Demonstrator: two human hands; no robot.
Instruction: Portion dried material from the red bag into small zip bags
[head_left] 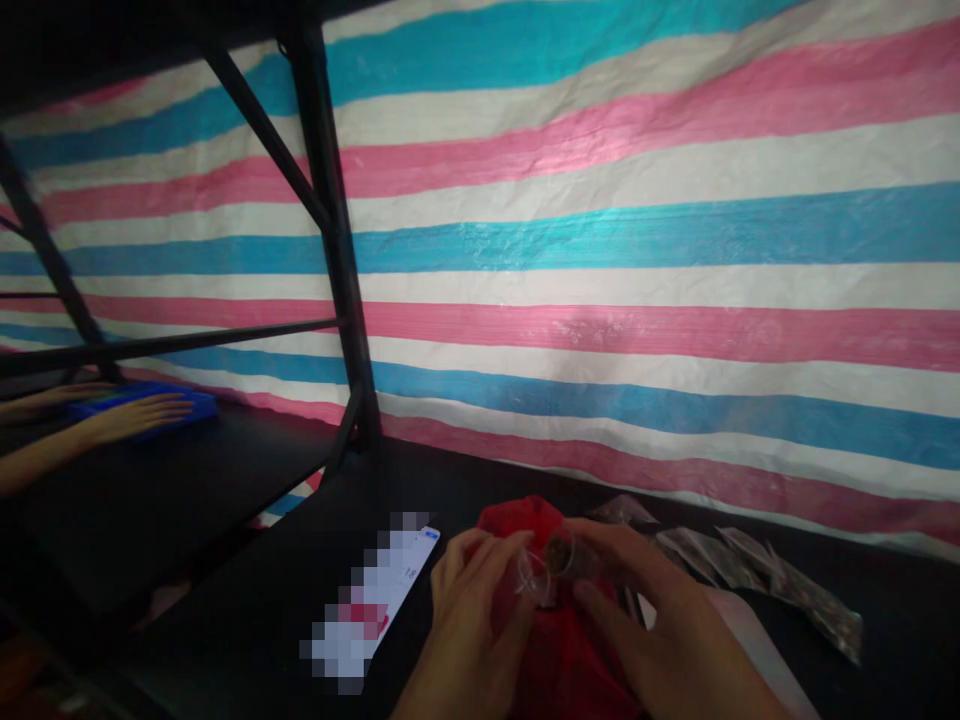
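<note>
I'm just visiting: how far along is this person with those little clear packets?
Several flat clear packets already lie at the right of the black table, so those look finished. In hand, the left hand and right hand pinch a small clear bag of something brown above a red bag. What's left is unclear: the red bag's contents are hidden.

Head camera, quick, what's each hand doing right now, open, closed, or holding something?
Left hand: closed, fingers pinching a small clear plastic bag.
Right hand: closed, fingers on the same bag.
</note>
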